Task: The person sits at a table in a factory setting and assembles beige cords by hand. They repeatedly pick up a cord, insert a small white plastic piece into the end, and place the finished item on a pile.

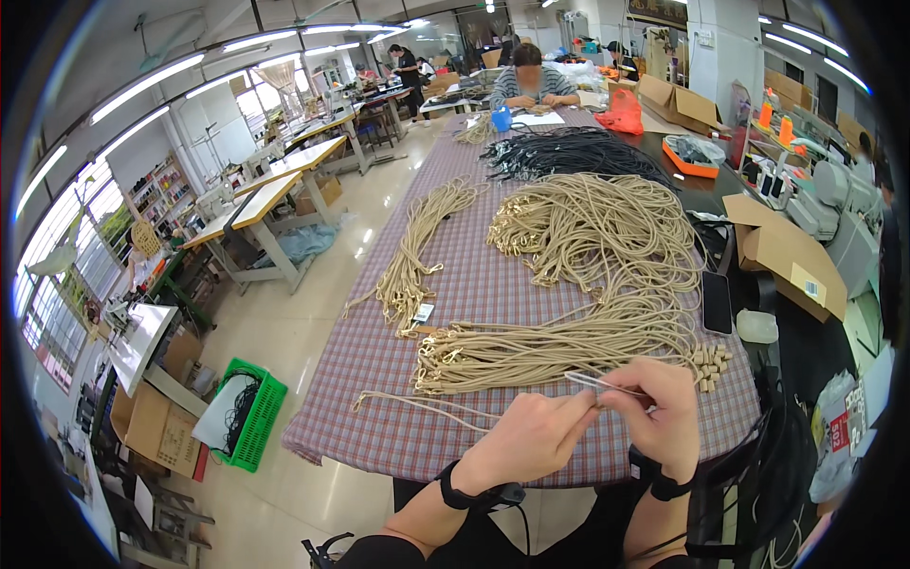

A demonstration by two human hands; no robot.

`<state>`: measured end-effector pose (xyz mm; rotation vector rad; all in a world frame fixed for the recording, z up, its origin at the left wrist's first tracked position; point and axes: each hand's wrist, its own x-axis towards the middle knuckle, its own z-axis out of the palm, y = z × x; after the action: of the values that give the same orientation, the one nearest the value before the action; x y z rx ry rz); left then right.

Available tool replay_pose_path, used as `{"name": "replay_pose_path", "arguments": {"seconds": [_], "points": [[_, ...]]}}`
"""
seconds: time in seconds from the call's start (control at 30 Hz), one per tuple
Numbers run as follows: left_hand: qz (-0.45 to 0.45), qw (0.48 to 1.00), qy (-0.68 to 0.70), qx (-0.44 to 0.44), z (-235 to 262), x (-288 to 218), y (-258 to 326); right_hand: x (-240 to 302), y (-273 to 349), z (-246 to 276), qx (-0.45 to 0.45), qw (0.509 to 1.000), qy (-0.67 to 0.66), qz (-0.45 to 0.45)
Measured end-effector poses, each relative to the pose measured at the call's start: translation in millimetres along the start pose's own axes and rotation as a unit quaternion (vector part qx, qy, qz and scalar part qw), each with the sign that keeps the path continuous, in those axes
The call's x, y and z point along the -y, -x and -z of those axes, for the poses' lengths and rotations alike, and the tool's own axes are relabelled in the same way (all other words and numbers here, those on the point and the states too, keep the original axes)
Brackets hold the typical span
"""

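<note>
Above the near edge of the table my two hands meet, both closed. My left hand [531, 434] pinches a beige cord [436, 405], which trails left across the cloth to a small gold clasp [359, 400]. Beside its fingertips, my right hand [661, 410] grips a thin pale loop [586, 379]; whether this is part of the same cord I cannot tell. Just beyond the hands lies a thick bundle of beige cords [540, 351] with gold clasps at its left end. Several small gold cylinders [709, 365] are clustered right of it.
Farther up the checked tablecloth [365, 356] lie a large heap of beige cords [607, 228], a smaller bunch [417, 247] and black cords [569, 152]. A phone [718, 303] and open carton [787, 256] are at right. Another person [534, 85] sits at the far end.
</note>
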<state>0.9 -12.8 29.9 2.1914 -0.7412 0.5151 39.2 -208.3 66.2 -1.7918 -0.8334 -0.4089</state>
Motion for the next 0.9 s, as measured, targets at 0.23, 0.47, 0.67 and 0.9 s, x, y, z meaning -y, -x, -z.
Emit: {"name": "replay_pose_path", "arguments": {"seconds": [0.23,0.47,0.67,0.9], "points": [[0.023,0.995,-0.088,0.041,2,2,0,-19,-2,-17,-0.107,0.986,-0.118,0.042],[0.069,0.992,-0.093,-0.052,18,13,0,-26,16,32,-0.245,0.911,-0.331,0.023],[0.033,0.997,0.02,-0.07,11,-4,-5,-12,9,21,-0.05,0.997,-0.048,-0.035],[0.027,0.999,0.045,-0.012,11,1,3,-5,9,-4,-0.068,0.974,-0.212,-0.052]]}}
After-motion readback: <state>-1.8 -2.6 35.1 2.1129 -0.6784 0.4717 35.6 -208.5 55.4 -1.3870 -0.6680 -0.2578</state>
